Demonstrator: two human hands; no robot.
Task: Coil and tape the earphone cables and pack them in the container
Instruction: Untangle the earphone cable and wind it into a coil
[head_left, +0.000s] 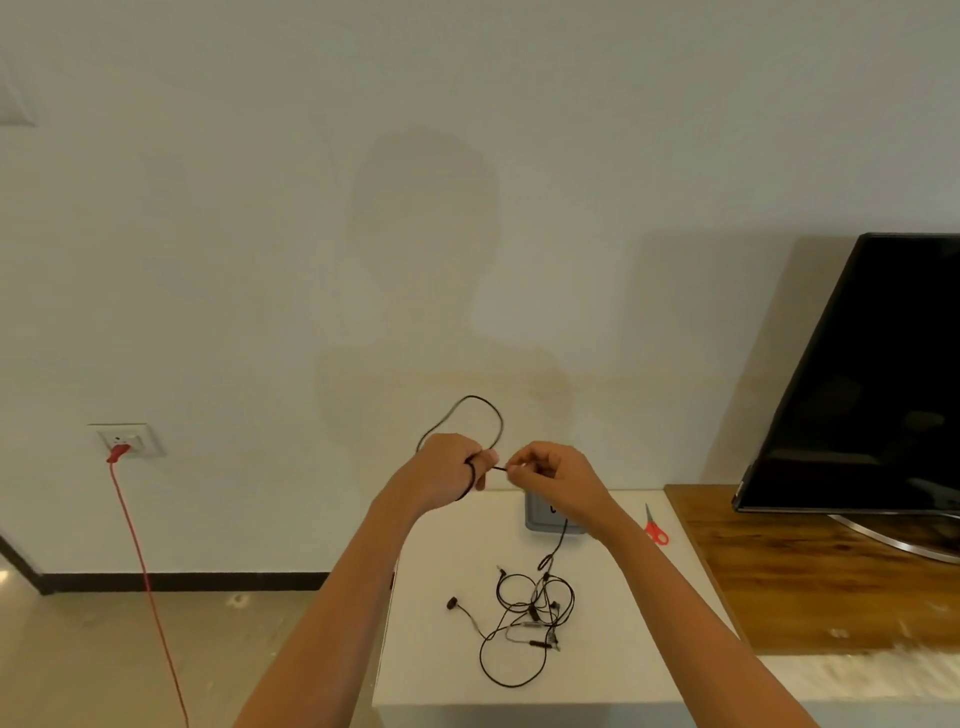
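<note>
Black earphone cable (474, 397) wound round curled left hand (449, 467), right hand (550, 475) pinching its free end, both held above grey container (535, 519).

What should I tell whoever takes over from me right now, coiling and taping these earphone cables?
Left hand: grips a thin black earphone cable, with turns wound round its fingers and a loose loop standing above.
Right hand: pinches the same cable's free stretch beside the left hand.
On the white table: a tangled pile of black earphones, uncoiled; a grey rectangular container behind the right wrist, contents hidden; red-handled scissors to its right.
Done: one coil begun.
Left: finish and tape it, coil the pile, pack everything. No tape roll in view.
</note>
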